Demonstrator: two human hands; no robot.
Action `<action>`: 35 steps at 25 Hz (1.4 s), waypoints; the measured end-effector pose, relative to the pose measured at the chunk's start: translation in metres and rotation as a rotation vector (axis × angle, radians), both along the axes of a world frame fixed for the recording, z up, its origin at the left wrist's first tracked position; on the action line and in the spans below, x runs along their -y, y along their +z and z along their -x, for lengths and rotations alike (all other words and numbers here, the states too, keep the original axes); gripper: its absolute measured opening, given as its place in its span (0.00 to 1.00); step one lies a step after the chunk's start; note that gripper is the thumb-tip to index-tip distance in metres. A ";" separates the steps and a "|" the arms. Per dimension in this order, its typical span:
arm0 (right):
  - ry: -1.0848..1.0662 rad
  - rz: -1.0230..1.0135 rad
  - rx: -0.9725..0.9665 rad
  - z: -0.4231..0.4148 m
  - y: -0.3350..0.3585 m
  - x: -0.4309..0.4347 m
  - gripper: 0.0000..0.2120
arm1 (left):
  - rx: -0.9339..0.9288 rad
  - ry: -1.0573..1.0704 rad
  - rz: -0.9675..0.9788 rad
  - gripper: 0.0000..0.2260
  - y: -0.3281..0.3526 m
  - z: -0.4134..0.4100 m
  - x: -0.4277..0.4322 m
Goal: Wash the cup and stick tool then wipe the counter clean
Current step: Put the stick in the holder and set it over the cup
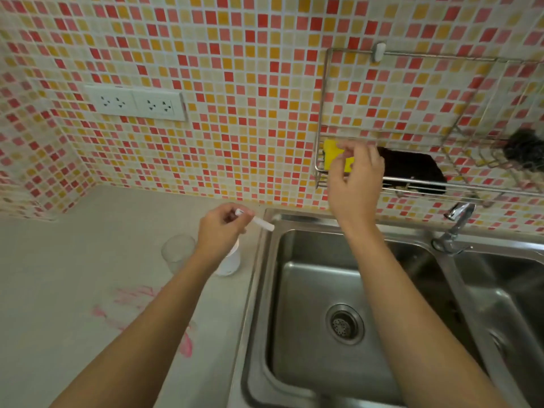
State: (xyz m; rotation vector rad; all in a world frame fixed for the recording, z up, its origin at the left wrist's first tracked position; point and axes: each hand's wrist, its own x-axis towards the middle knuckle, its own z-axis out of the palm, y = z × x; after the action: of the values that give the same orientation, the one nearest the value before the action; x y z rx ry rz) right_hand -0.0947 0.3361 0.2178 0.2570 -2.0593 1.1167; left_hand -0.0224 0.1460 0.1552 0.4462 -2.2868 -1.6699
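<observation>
While the right hand (pixel 354 178) pinches the yellow sponge (pixel 334 156) in the wire rack above the steel sink (pixel 309 290), left grip (pixel 222 228) holds the white stick tool (pixel 260 222). Clear glass cup (pixel 178 251) stands left of sink, seemingly unwashed; pink smears (pixel 135 301) remain on surface.

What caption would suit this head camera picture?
Left hand holds a white stick tool by the sink while the right hand reaches a yellow sponge.
</observation>
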 end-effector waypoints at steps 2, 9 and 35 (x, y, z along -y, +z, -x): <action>0.074 0.104 -0.014 -0.026 -0.035 0.021 0.07 | -0.001 0.028 0.030 0.04 -0.001 0.001 0.035; 0.348 -0.140 0.585 -0.040 -0.173 0.092 0.27 | 0.118 -0.033 0.222 0.04 -0.029 0.015 0.103; 0.584 -0.034 0.919 -0.020 -0.224 0.143 0.43 | 0.247 -0.542 0.880 0.09 -0.080 0.050 0.092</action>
State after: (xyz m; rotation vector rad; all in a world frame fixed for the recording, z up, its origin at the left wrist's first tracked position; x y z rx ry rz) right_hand -0.0750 0.1932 -0.0066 0.4349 -2.9118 1.7808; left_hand -0.0726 0.0541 0.0757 -0.1989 -3.1991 -0.5990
